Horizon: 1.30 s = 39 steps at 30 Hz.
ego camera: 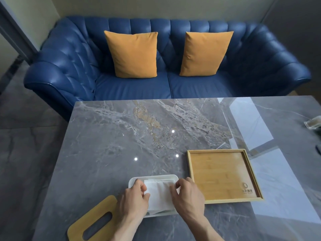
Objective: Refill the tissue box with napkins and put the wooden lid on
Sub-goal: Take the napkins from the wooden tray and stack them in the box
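Observation:
A white tissue box point(152, 177) stands open near the front of the marble table point(111, 136). A stack of white napkins point(159, 193) lies in it. My left hand point(133, 197) pinches the stack's left edge, and my right hand point(188, 193) grips its right edge; both hands cover part of the box. The wooden lid point(94, 221), with a dark oval slot, lies flat on the table to the left of the box, partly under my left forearm.
A shallow wooden tray point(224, 174) lies just right of the box. A small clear object point(313, 122) sits at the table's right edge. Behind the table stands a blue sofa point(166, 84) with two orange cushions point(132, 54).

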Each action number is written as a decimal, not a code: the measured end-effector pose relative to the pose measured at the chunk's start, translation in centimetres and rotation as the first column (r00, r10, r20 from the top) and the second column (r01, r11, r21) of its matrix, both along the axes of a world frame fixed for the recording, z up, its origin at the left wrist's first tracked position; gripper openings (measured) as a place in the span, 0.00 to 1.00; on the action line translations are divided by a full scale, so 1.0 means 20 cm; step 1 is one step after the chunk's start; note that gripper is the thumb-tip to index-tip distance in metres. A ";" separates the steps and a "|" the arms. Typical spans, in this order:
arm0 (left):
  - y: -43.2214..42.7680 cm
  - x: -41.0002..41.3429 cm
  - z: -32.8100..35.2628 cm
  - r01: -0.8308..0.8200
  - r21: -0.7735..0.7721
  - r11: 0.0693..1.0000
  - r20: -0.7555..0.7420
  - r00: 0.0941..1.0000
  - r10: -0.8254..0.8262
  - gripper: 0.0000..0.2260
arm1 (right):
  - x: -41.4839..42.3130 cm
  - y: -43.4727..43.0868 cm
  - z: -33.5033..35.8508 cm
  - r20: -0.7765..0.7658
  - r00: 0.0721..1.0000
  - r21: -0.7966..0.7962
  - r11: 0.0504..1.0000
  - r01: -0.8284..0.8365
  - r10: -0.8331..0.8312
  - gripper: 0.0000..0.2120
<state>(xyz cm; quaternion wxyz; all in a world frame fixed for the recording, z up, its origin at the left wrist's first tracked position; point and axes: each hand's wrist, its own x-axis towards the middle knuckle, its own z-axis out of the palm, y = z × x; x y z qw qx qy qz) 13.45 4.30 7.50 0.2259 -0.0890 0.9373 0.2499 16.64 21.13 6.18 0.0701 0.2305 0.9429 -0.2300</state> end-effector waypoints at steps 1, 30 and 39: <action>0.01 0.00 0.00 0.017 -0.006 1.000 -0.004 1.000 -0.017 0.05 | 0.00 0.00 0.00 0.000 1.000 0.036 0.999 -0.026 0.026 0.15; 0.02 0.03 -0.05 0.398 -0.341 0.851 -0.181 0.861 -0.475 0.20 | 0.06 0.10 -0.04 0.121 0.933 0.142 0.925 -0.353 0.338 0.21; -0.05 0.05 -0.13 0.489 -0.382 0.784 -0.179 0.793 -0.582 0.28 | 0.02 0.11 -0.03 0.241 0.865 0.120 0.871 -0.476 0.440 0.29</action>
